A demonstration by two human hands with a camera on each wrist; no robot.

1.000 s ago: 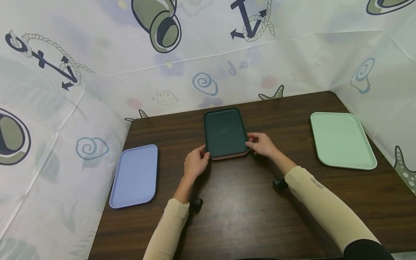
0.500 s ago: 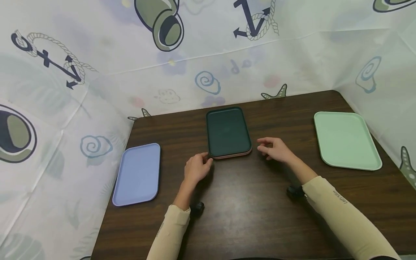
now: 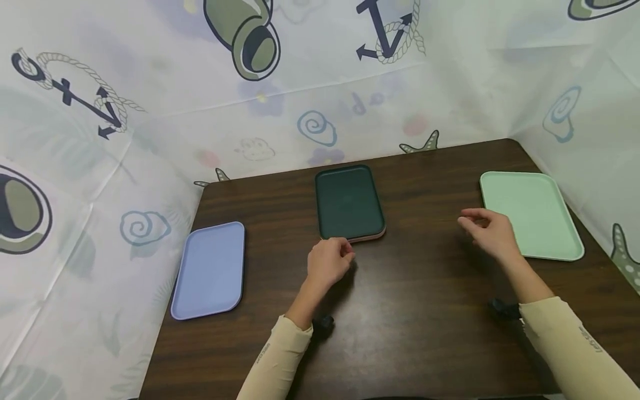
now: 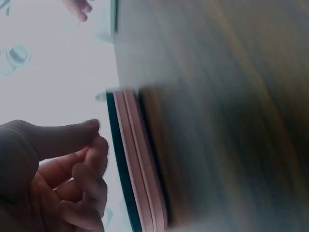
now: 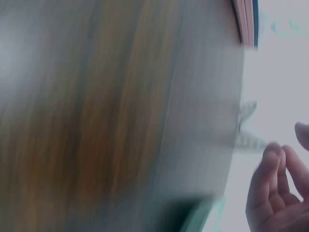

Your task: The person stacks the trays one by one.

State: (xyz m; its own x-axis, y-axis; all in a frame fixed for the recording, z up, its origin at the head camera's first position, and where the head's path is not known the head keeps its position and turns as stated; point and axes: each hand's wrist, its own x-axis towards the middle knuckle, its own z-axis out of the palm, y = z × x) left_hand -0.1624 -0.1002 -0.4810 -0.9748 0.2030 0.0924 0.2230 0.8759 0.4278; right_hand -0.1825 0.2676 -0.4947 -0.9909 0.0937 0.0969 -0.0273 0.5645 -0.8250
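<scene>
A dark green tray (image 3: 347,203) lies on top of pink trays (image 4: 140,164), whose edges show beneath it in the left wrist view. My left hand (image 3: 330,260) hovers at the stack's front edge with loosely bent fingers, holding nothing; in the left wrist view a gap separates its fingertips from the stack. Over to the right, a light green tray (image 3: 532,214) lies flat. My right hand (image 3: 492,230) is above its left edge, fingers loosely bent and thumb apart, with nothing in it. I cannot tell whether this hand touches that tray.
A lavender-blue tray (image 3: 210,269) lies at the table's left side. The dark wooden table (image 3: 415,322) carries all the trays. A white patterned curtain (image 3: 165,66) encloses the back and sides of the table.
My right hand has left the stack's right side and travelled right to the light green tray. My left hand has let go of the stack's left corner and shifted right along its front edge.
</scene>
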